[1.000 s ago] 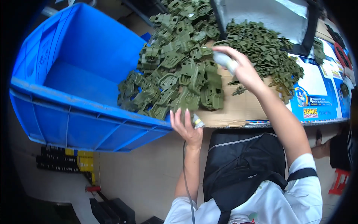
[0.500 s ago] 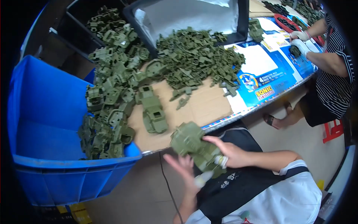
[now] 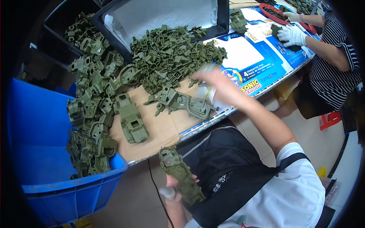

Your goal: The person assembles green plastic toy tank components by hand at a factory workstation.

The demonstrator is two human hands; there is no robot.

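Reaching tableward now, right hand [image 3: 216,85] blurs, fingers unclear; left hand [image 3: 175,188] grips green chassis [image 3: 180,174] beside parts-filled blue bin [image 3: 57,197].

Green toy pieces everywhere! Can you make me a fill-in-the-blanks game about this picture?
1. The left hand holds a long toy part whose colour is ____.
2. The big bin beside the table has the colour ____.
3. The toy truck body lies on a sheet of ____.
4. The co-worker's hands at the far end of the table wear gloves of the colour ____.

Missing words: green; blue; cardboard; white
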